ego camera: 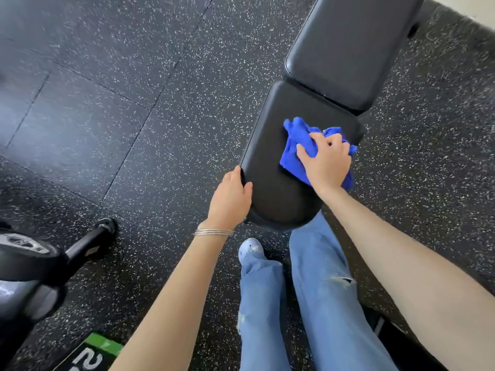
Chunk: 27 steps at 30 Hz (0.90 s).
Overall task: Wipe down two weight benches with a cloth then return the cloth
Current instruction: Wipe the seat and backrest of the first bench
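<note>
Cloth point(294, 145) lies under the right hand point(328, 163), fingers curled into it, while the left hand point(231, 198) grips the bench point(270, 167) edge.

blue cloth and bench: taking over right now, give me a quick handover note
Left grip holds the near left edge of the seat pad.
Right grip presses the bunched blue cloth on the seat pad's right side.
Done: this bench is mid-wipe; how much is covered cannot be told.
Left: finish the seat pad and back pad, wipe the second bench (not in view), return the cloth.
</note>
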### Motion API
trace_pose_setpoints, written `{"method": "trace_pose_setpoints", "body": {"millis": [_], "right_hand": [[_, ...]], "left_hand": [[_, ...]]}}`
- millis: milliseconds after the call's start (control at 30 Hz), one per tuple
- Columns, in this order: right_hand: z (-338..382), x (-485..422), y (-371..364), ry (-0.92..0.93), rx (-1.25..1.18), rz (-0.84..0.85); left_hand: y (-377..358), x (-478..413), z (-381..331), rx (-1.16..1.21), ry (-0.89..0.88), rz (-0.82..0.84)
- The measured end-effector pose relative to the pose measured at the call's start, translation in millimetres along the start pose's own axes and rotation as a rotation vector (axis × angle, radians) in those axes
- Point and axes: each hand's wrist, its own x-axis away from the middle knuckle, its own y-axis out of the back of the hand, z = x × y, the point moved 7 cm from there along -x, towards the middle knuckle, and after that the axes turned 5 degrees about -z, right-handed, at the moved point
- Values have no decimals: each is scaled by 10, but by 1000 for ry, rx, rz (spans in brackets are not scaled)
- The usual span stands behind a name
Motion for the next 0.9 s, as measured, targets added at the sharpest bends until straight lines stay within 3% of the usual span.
{"method": "trace_pose_setpoints", "body": {"millis": [33, 100, 300, 400, 567, 667, 800, 900], "right_hand": [[60, -44, -54, -123, 24, 4], [273, 50, -126, -138, 61, 11], [167, 702, 146, 584, -80, -38], [-41, 559, 178, 733, -123, -54], [-227, -85, 110, 595, -74, -23], [-427, -778, -19, 420, 54, 95], [-325, -1621, -344, 403, 231, 329], [186, -1698, -492, 437, 189, 382]], "left_hand": [[2, -2, 1, 3, 4, -10], [-3, -13, 12, 20, 25, -31], [-59, -96, -57, 34, 99, -57], [-79, -169, -153, 17, 121, -65], [-98, -298, -339, -46, 127, -84], [-112, -410, -411, -109, 122, -114], [-184, -591, -537, -191, 220, -200], [-225, -701, -633, -185, 320, -260]]}}
